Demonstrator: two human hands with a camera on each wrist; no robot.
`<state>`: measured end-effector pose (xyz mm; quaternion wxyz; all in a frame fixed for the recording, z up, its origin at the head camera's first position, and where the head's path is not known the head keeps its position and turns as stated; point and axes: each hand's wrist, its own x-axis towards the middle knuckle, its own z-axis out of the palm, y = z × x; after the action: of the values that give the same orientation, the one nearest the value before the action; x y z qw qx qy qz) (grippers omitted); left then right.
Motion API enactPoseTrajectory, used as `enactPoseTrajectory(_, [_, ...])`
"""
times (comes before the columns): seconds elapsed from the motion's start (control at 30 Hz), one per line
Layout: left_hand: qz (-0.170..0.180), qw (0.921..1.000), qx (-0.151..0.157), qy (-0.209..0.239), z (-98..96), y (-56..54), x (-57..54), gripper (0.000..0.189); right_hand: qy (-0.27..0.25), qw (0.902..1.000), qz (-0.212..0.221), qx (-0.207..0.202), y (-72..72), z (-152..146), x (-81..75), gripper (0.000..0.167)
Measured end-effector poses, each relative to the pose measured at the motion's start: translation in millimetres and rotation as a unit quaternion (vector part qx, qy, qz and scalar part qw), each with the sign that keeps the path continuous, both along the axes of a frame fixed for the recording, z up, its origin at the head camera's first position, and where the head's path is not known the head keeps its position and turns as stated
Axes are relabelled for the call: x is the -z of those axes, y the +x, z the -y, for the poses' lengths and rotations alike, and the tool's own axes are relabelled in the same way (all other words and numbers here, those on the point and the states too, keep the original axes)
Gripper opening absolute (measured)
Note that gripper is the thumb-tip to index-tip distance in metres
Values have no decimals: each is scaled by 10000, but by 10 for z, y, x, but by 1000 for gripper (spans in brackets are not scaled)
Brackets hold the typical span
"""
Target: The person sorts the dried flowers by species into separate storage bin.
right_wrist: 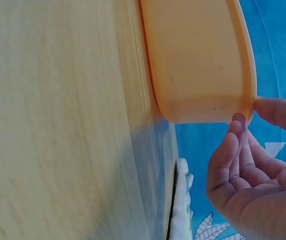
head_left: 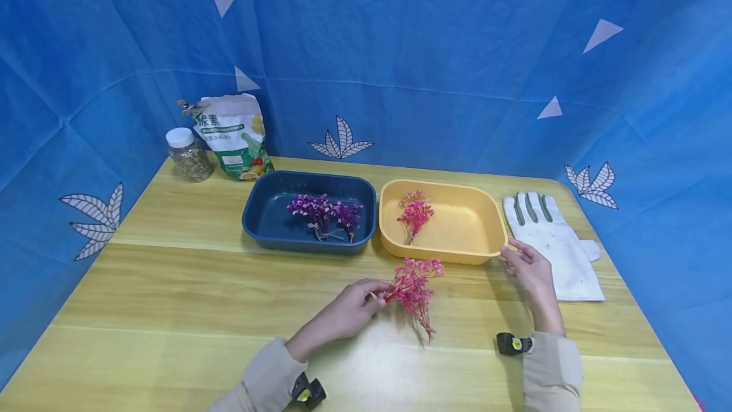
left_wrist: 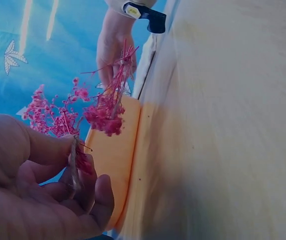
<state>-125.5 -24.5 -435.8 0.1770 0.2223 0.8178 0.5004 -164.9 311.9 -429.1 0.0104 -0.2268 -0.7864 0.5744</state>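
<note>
My left hand [head_left: 351, 307] pinches the stems of a sprig of pink dried flowers [head_left: 413, 281] between thumb and fingers, above the table in front of the yellow tray [head_left: 469, 255]. In the left wrist view, a tied stem end shows at the fingertips, and a second pink cluster [left_wrist: 105, 112] hangs against the first with its stems pointing away from the hand. My right hand [head_left: 532, 270] grips the rim at the near right corner of that tray, thumb on one side and fingers on the other. Inside the tray lies another pink bunch [head_left: 416, 213].
Left of the yellow tray stands a dark blue tray [head_left: 269, 243] with purple dried flowers [head_left: 320, 210]. A white glove [head_left: 557, 256] lies at the right. At the back left are a white-capped jar [head_left: 193, 161] and a printed bag [head_left: 231, 135]. Blue cloth [head_left: 400, 49] surrounds the table.
</note>
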Motion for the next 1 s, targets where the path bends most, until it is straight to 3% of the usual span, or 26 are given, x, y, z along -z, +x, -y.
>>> enactPoseTrajectory(0.43, [-468, 9945, 110, -935, -10, 30, 97, 24, 26, 10000, 49, 35, -1, -4, -5, 54])
enactPoseTrajectory(1.0, [-537, 9902, 220, -1269, -15, 38, 100, 27, 39, 10000, 63, 57, -22, -5, -5, 55])
